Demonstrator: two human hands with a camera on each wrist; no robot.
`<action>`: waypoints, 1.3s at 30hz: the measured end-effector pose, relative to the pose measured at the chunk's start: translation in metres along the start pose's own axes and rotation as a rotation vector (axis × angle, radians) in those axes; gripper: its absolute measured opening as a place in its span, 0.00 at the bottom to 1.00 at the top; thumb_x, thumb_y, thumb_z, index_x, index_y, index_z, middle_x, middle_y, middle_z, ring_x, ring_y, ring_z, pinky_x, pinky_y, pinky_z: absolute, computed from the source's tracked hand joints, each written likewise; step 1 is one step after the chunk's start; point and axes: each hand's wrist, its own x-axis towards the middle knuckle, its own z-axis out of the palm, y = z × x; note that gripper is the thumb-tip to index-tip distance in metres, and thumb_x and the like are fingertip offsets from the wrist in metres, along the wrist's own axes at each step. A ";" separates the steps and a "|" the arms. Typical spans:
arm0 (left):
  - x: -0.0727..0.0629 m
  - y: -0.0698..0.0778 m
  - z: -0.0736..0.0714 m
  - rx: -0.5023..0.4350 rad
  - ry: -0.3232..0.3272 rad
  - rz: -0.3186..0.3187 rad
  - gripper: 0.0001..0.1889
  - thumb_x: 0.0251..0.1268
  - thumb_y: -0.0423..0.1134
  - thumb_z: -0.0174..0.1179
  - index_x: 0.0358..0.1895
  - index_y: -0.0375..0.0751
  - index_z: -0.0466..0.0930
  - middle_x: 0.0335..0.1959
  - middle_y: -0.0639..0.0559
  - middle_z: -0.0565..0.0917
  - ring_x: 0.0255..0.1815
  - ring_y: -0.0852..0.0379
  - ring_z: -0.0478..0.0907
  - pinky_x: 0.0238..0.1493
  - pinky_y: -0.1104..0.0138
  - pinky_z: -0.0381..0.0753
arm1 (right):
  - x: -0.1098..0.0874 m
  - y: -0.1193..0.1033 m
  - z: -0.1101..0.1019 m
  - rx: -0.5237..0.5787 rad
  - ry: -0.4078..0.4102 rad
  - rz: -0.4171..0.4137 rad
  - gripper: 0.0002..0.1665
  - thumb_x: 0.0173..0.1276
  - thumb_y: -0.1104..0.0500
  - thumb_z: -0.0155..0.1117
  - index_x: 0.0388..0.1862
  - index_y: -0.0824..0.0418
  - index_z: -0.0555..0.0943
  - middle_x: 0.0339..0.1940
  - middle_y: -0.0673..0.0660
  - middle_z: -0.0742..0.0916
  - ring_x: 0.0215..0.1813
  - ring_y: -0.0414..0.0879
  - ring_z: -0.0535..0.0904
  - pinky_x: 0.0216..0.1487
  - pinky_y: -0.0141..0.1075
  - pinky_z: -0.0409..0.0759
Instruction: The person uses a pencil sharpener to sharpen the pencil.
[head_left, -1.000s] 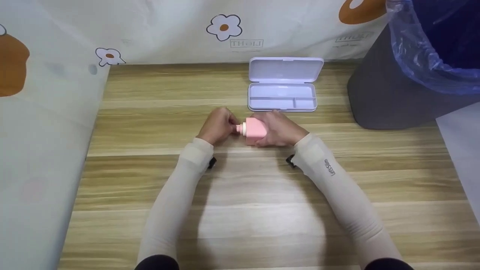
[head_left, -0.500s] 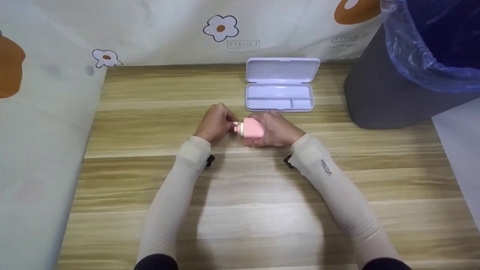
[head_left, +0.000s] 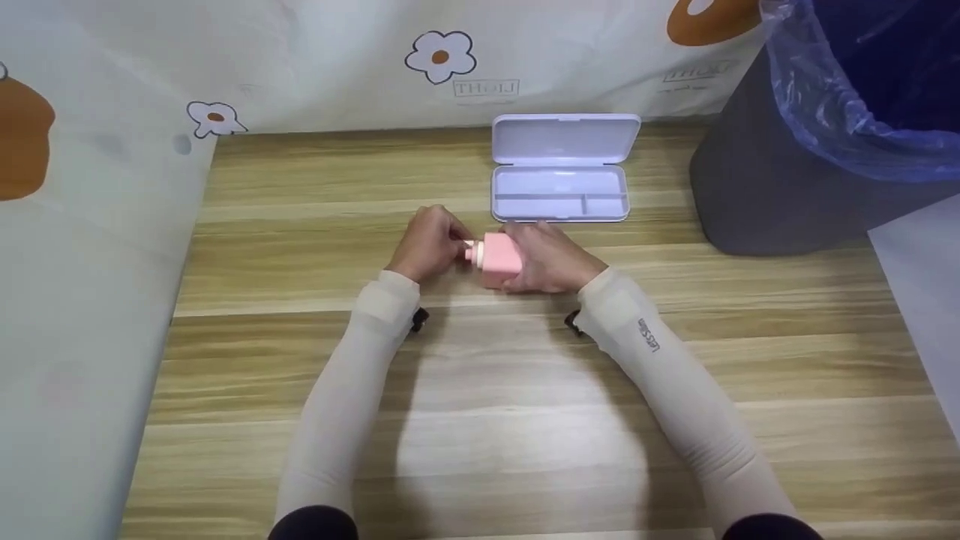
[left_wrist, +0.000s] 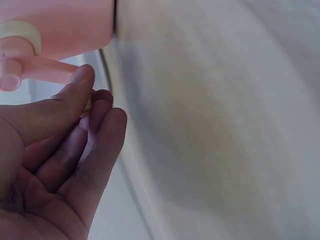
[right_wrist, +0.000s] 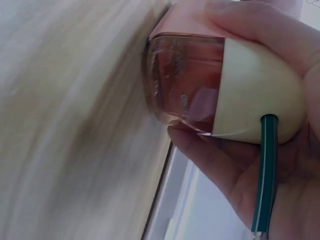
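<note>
Pencil sharpener [head_left: 501, 259], boxy pink plastic w/ rounded corners, is being held btwn both hands, approx. mid-table, its crank end pointing to 9 o'clock in head view, long axis running 9-to-3. R hand [head_left: 546, 259] is wrapping round the body from 3 o'clock, thumb & fingers gripping opp. sides. L hand [head_left: 430, 241], at 9 o'clock, is pinching the pale knob [left_wrist: 86, 108] of the smooth pink plastic crank [left_wrist: 50, 69] btwn thumb & fingertips. Crank arm is angling to approx. 4 o'clock in L wrist view; cream ring-shaped collar [left_wrist: 22, 31] is circling its base. At the other end, smooth cream domed plastic panel [right_wrist: 255, 87] is sitting next to glossy see-thru drawer [right_wrist: 187, 82], reddish inside. Slim dk green pencil w/ fine pale stripe [right_wrist: 266, 170] is sticking out of the panel's hole, pointing approx. 6 o'clock in R wrist view. Lavender hard-shell case [head_left: 559, 208] w/ divided compartments is lying open at 1 o'clock from the sharpener, lid leaning to 12. Grey bin w/ crinkly clear-blue plastic liner [head_left: 757, 172] is standing approx. 2 o'clock, all on streaky wood-grain table [head_left: 495, 420].
</note>
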 end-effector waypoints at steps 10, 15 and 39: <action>0.001 0.003 -0.002 0.008 -0.030 0.000 0.06 0.57 0.26 0.68 0.36 0.37 0.90 0.37 0.44 0.89 0.41 0.50 0.84 0.48 0.61 0.81 | 0.002 -0.002 -0.002 0.026 -0.027 0.001 0.46 0.48 0.55 0.83 0.64 0.65 0.73 0.45 0.55 0.83 0.44 0.51 0.77 0.45 0.42 0.79; 0.001 0.018 -0.017 -0.010 0.018 0.014 0.06 0.58 0.26 0.69 0.38 0.36 0.90 0.38 0.43 0.89 0.41 0.50 0.84 0.47 0.60 0.81 | 0.002 -0.001 -0.003 0.028 -0.004 -0.029 0.41 0.47 0.55 0.83 0.59 0.64 0.75 0.43 0.54 0.83 0.42 0.50 0.78 0.44 0.42 0.78; -0.031 0.039 -0.035 -0.002 0.042 0.140 0.04 0.58 0.26 0.69 0.36 0.33 0.90 0.33 0.43 0.89 0.32 0.53 0.83 0.38 0.61 0.81 | 0.003 0.001 0.000 0.024 0.010 -0.085 0.39 0.47 0.54 0.83 0.56 0.65 0.76 0.42 0.56 0.84 0.41 0.51 0.78 0.41 0.43 0.78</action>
